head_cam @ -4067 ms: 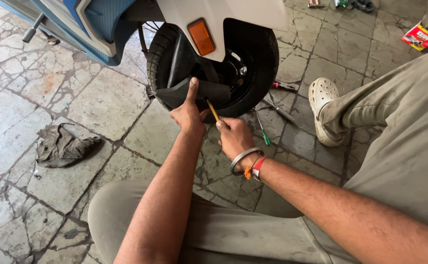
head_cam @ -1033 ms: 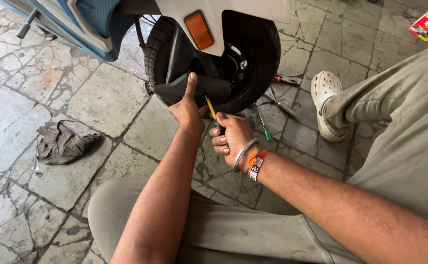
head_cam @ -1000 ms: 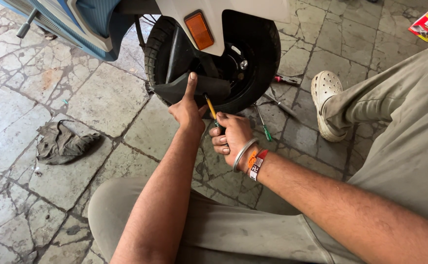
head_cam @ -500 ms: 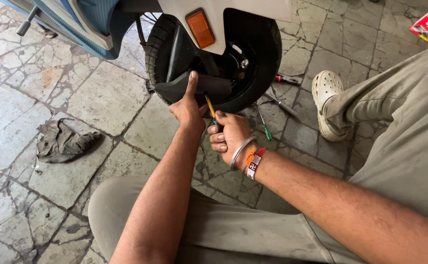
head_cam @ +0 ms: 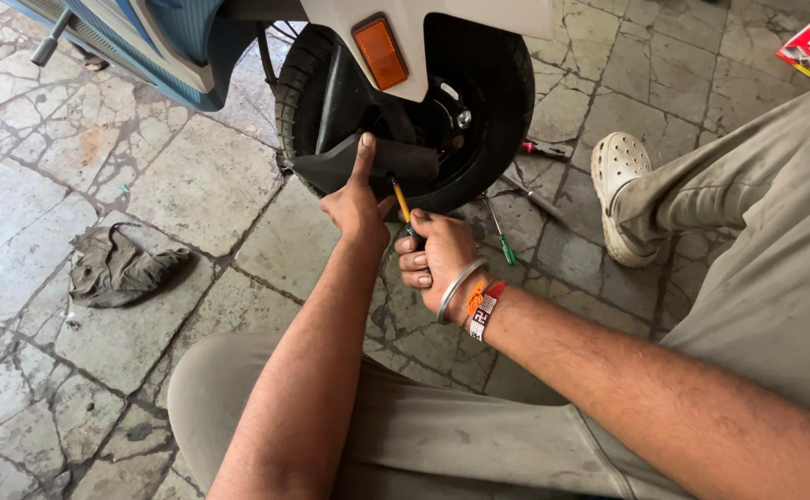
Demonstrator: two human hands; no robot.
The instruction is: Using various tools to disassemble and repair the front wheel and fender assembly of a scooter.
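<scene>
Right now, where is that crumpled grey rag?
In the head view, the grey rag lies on the stone floor at the left, apart from both hands, left of the left forearm and below the scooter's wheel.

Two hands [head_cam: 357,206], one wheel [head_cam: 405,102], one rag [head_cam: 118,270]

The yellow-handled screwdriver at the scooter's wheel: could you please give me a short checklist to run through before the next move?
1. Right hand grip closed around the yellow-handled screwdriver: ok.
2. Left hand steadying the black rubber mudflap, index finger pressed on it: ok.
3. Screwdriver tip seated in a fastener: cannot tell, it is hidden behind the flap.
4. Black scooter tyre resting on the stone floor: ok.
5. Loose green-handled screwdriver lying beside the right hand, not touching it: ok.
</scene>
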